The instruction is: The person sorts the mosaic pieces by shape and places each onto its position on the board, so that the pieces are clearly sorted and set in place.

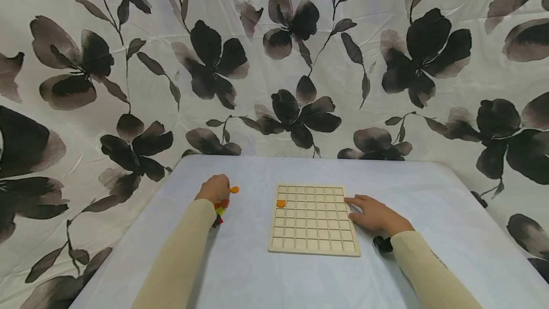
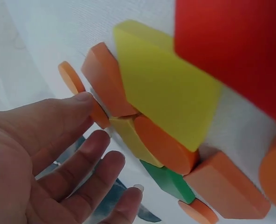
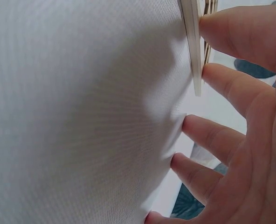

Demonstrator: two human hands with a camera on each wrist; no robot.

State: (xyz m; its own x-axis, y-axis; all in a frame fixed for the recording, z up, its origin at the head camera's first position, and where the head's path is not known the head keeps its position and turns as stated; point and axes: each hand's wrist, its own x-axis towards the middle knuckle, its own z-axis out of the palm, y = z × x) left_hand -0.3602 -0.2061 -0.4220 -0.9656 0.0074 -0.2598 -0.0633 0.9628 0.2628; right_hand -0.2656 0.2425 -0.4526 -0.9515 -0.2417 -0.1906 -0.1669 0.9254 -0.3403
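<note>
My left hand point(image 1: 214, 188) is over the left side of the table, among small coloured blocks. In the left wrist view its thumb and index finger pinch an orange disc point(image 2: 100, 115), partly hidden by the thumb; the other fingers are loosely bent. Just past it lies another orange disc point(image 2: 72, 78). A wooden grid board point(image 1: 315, 242) lies flat at the table's middle, with one orange disc point(image 1: 280, 203) near its left edge. My right hand point(image 1: 373, 212) rests at the board's right edge, fingers spread, thumb and index fingertip against the rim, other fingertips on the cloth.
Beside the left hand lie a yellow block point(image 2: 166, 88), a large red block point(image 2: 236, 51), a green block point(image 2: 168, 181) and several orange pieces. A white cloth covers the table point(image 1: 240, 271). Behind it hangs a floral curtain point(image 1: 257, 70).
</note>
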